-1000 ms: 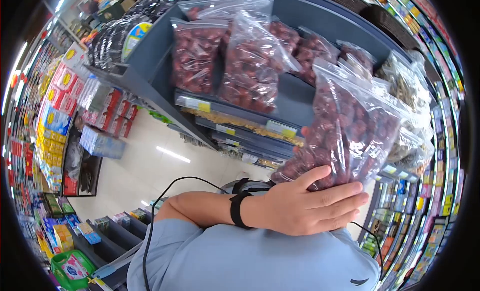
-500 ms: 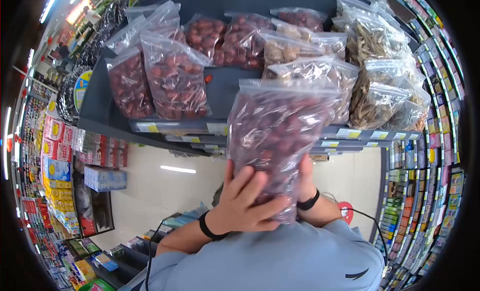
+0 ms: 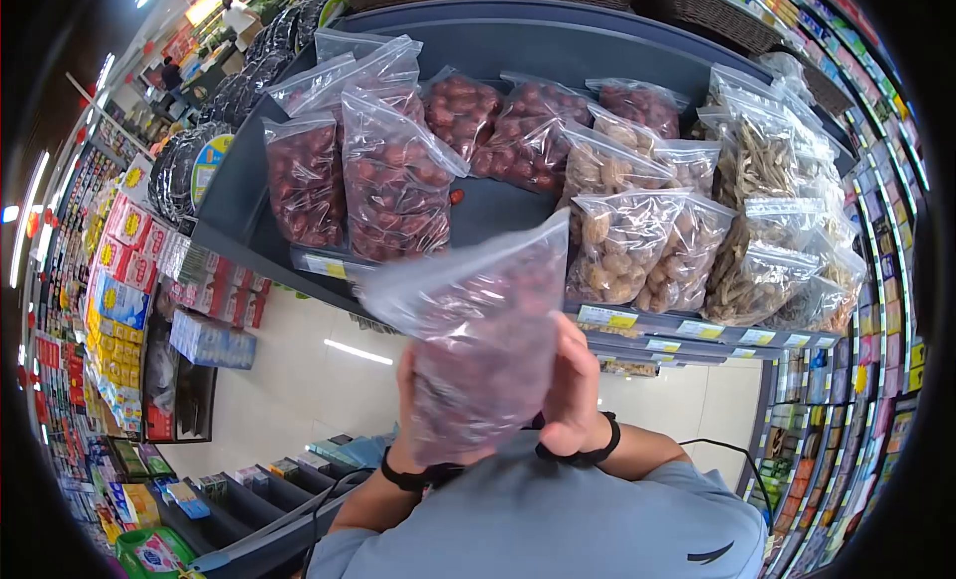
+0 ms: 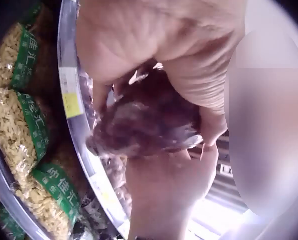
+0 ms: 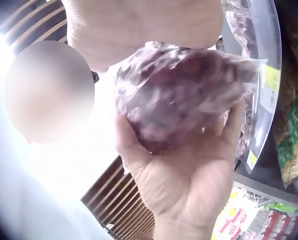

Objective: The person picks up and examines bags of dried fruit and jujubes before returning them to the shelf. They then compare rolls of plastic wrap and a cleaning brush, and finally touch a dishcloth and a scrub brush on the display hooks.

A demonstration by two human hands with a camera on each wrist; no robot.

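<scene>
A zip-top plastic bag of dark red dates point(image 3: 483, 365) is held up in front of the chest, tilted, its seal strip slanting up to the right. Its left side and underside rest in my left hand point(image 3: 402, 410), mostly hidden behind it in the head view; in the right wrist view this hand point(image 5: 184, 180) cups the bag point(image 5: 179, 95), thumb and fingers round opposite sides. My right hand point(image 3: 573, 390) grips the bag's right side with curled fingers. In the left wrist view the right hand point(image 4: 171, 185) is against the bag point(image 4: 144, 120).
A dark shelf tray point(image 3: 498, 216) behind the bag holds more date bags point(image 3: 398, 196), bags of round brownish goods point(image 3: 617, 250) and bags of dried goods point(image 3: 762, 270). Price labels point(image 3: 607, 317) line its front edge. Stacked packages point(image 3: 211, 338) stand at left, above pale floor.
The bag has moved left and turned, its top now slanting. My left hand has gone from the bag's front to its left side and back. The right hand shows more at the bag's right side.
</scene>
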